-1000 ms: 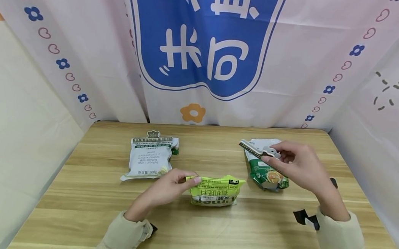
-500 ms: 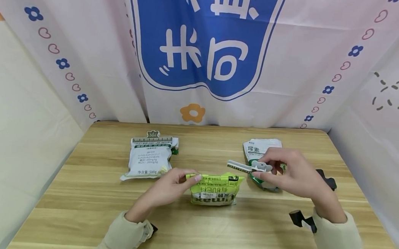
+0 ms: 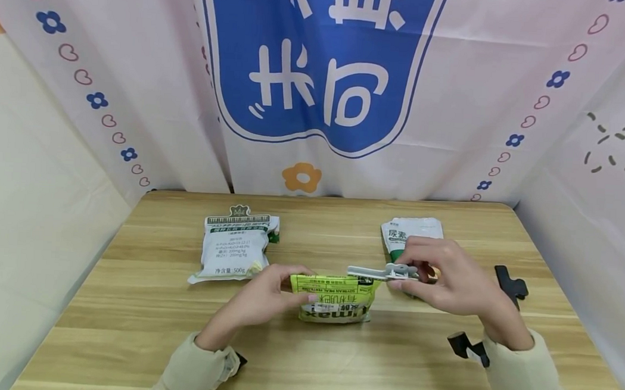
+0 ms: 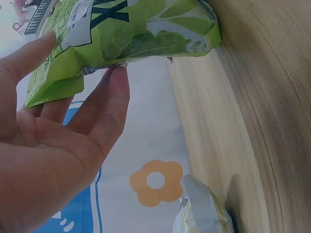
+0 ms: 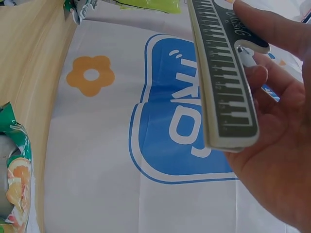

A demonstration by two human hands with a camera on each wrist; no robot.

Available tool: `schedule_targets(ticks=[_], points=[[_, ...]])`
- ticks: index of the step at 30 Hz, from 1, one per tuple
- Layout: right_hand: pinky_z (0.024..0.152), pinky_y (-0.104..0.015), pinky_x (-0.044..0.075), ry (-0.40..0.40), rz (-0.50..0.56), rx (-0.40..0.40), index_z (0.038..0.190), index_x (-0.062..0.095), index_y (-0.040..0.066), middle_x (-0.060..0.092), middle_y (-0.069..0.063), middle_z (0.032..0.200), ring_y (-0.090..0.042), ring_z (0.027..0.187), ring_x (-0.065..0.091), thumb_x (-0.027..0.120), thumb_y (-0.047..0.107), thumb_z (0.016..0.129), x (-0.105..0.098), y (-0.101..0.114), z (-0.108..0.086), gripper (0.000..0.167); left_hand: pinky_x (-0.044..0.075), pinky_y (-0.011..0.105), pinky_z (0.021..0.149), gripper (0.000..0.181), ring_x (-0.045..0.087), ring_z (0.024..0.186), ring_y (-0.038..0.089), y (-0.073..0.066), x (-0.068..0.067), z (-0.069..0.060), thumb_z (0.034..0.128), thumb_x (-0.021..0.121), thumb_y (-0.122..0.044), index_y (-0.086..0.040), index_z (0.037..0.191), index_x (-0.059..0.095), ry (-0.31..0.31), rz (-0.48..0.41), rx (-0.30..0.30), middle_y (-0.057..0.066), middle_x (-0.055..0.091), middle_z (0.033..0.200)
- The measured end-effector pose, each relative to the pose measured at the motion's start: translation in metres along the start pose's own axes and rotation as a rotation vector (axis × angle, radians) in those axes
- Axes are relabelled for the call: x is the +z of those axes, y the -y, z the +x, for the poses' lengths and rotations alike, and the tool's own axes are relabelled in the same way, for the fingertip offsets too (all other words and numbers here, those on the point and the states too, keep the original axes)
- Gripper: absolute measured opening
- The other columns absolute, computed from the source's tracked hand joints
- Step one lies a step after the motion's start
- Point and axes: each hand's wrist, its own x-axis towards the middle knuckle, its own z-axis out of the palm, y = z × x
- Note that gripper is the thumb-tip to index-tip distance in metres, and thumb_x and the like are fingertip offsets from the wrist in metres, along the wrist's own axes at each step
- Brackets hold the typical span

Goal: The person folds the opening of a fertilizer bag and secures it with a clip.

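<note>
My left hand pinches the upper left corner of a lime-green fertilizer bag, thumb in front and fingers behind. The bag stands on the table with its folded top edge up; in the left wrist view its green leaf print shows. My right hand grips a bag clip by its handles, thumb and fingers on opposite sides. The clip's long bar lies level at the bag's top right edge; whether its jaws are round the edge I cannot tell. Piano keys are printed on the clip in the right wrist view.
A white bag with a piano-key clip along its top lies at the left. Behind my right hand lies a white and green bag. A flat black piece lies on the wooden table at the right.
My right hand has carried the clip left and down from over the white and green bag to the lime-green bag's top edge. My left thumb has shifted lower on the bag.
</note>
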Motion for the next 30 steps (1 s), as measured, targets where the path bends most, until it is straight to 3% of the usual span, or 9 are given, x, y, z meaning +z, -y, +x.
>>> schedule_targets(ticks=[6,16,21,30], points=[[0.052,-0.021,0.039,-0.024,0.008,-0.026,0.089,0.071,0.034,0.05,0.015,0.073,0.001,0.061,0.043,0.088,0.018,0.086,0.002,0.001,0.001,0.024,0.06,0.027,0.082,0.039,0.074,0.095,0.014,0.002,0.001,0.0,0.0945,0.079,-0.025,-0.015,0.131,0.071,0.007,-0.023,0.02,0.004,0.08,0.113],[0.055,-0.014,0.033,-0.028,-0.007,-0.109,0.084,0.064,0.031,0.047,0.014,0.074,0.001,0.061,0.038,0.086,0.014,0.087,0.007,0.001,0.007,0.028,0.059,0.025,0.076,0.035,0.072,0.089,0.015,0.002,0.0,0.0,0.0954,0.078,-0.024,-0.016,0.129,0.074,0.012,-0.025,0.028,0.004,0.08,0.115],[0.056,-0.011,0.032,-0.028,-0.012,-0.153,0.084,0.064,0.03,0.045,0.017,0.074,0.003,0.062,0.035,0.085,0.009,0.087,0.009,-0.002,0.011,0.03,0.057,0.024,0.07,0.035,0.072,0.085,0.022,0.003,0.001,0.001,0.0954,0.078,-0.024,-0.015,0.129,0.074,0.012,-0.015,0.04,0.005,0.08,0.113],[0.057,-0.011,0.034,0.045,0.027,-0.202,0.086,0.069,0.027,0.045,0.015,0.074,0.006,0.065,0.036,0.08,0.011,0.093,0.013,-0.004,0.018,0.021,0.06,0.024,0.078,0.033,0.073,0.091,0.014,0.007,0.002,0.002,0.0955,0.078,-0.022,-0.015,0.127,0.075,0.002,-0.027,0.042,0.004,0.08,0.114]])
